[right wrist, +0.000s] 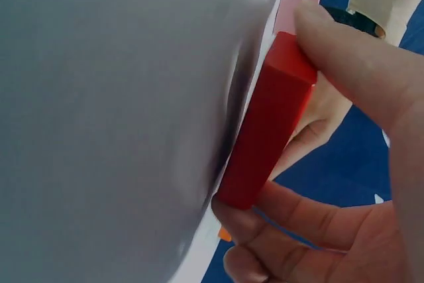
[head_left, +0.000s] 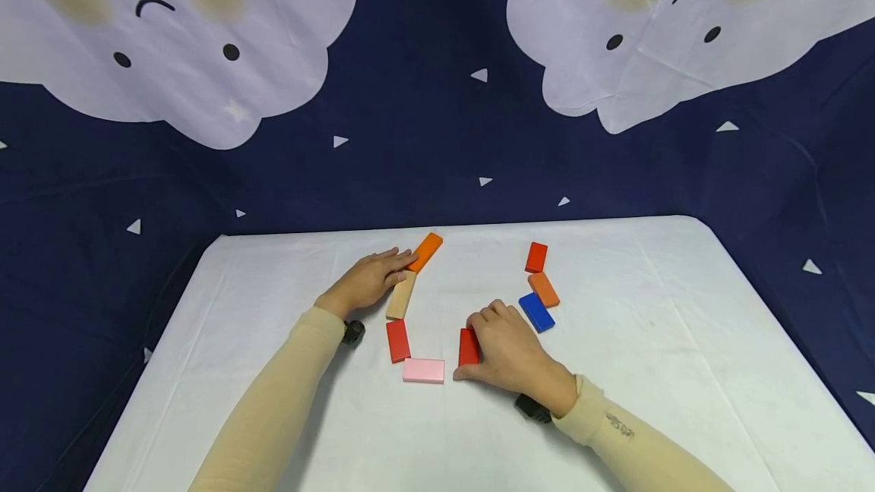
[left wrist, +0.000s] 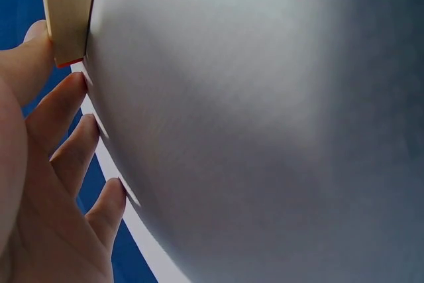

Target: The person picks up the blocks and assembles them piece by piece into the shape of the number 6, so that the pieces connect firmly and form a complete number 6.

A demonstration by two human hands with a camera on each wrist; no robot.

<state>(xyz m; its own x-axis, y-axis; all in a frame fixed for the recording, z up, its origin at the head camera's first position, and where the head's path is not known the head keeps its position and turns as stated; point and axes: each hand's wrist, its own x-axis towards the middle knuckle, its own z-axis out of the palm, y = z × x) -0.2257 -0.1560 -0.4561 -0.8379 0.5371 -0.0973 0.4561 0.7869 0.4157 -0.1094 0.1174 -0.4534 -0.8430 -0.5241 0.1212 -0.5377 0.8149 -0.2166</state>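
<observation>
Head view, lower centre of the frame: the right hand (head_left: 509, 348) pinches a red rectangular block (head_left: 469, 348) by its ends, thumb at the lower end and fingertips at the upper. The pink block (head_left: 424, 370) lies just left of it, apart; I cannot tell whether the red one is lifted off the white table (head_left: 656, 370). Left of centre, the left hand (head_left: 365, 279) lies with fingers extended to the bright orange block (head_left: 428, 249) and thumb by the upper end of the plain wooden block (head_left: 400, 298), gripping neither, as far as I can judge. The pinch should probably be light and square on both ends, so that the red block does not twist on release. With the thumb so near the pink block, opening straight away, rather than sweeping sideways, seems safest; the left fingers want equally little pressure.
</observation>
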